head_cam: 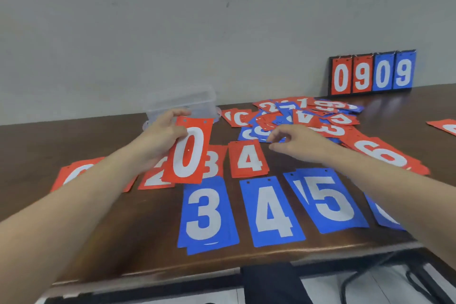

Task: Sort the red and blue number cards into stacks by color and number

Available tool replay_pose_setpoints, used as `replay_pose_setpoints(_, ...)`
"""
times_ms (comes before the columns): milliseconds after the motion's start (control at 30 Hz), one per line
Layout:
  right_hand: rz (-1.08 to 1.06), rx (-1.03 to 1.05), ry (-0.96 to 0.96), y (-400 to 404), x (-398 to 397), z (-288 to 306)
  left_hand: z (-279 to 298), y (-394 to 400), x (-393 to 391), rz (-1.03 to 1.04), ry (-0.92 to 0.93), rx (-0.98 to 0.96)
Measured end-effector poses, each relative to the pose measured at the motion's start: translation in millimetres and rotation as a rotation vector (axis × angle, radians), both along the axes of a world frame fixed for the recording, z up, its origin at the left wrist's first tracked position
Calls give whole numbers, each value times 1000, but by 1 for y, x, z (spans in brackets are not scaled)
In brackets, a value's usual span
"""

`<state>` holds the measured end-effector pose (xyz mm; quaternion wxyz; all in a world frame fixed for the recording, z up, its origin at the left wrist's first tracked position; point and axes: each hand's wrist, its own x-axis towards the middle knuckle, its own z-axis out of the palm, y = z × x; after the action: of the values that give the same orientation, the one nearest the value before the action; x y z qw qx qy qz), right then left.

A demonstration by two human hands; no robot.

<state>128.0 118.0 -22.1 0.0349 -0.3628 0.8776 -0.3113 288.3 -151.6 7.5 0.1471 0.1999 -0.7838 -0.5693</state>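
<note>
While the left hand (164, 131) holds a red 0 card (188, 153) in curled fingers above the red row, sorted stacks already lie on the surface (118, 242): red 2, 3 and 4 (248, 159), with blue 3 (207, 212), 4 and 5 nearer. Right of the red 4, the right hand (293, 143) reaches with loose, empty fingers toward the unsorted pile (308, 116), so much remains.

Red/blue cards (249, 160), white nos.

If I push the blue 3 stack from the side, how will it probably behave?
The blue 3 stack is already fanned at its lower edge, so the thin cards would likely slide apart. The table looks glossy, so they may slip easily.
</note>
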Motion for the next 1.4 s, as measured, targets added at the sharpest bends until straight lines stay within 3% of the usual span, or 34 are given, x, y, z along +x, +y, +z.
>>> replay_pose_setpoints(233, 203, -17, 48, -102, 25, 5, -2, -90, 75, 276, 26, -39)
replay_pose_setpoints(533, 286, 32, 39, -173, 35, 1, -23, -187, 123, 509, -106, -125)
replay_pose_setpoints(733, 277, 54, 35, -179, 26, -1, -45, -206, 113, 482, -339, -411)
replay_pose_setpoints(867, 235, 53, 36, -170, 13, 2, -44, -201, 100, 505, -533, -751)
replay_pose_setpoints(1067, 155, 22, 24, -138, -10, 7, -22, -157, 49, 352, -307, -834)
replay_pose_setpoints(1233, 61, 24, 26, -92, -34, 10, -13, -97, -17, 128, -70, -740)
replay_pose_setpoints(1400, -45, 43, 38, -38, -60, 9, -20, -34, -88, -46, 12, -648)
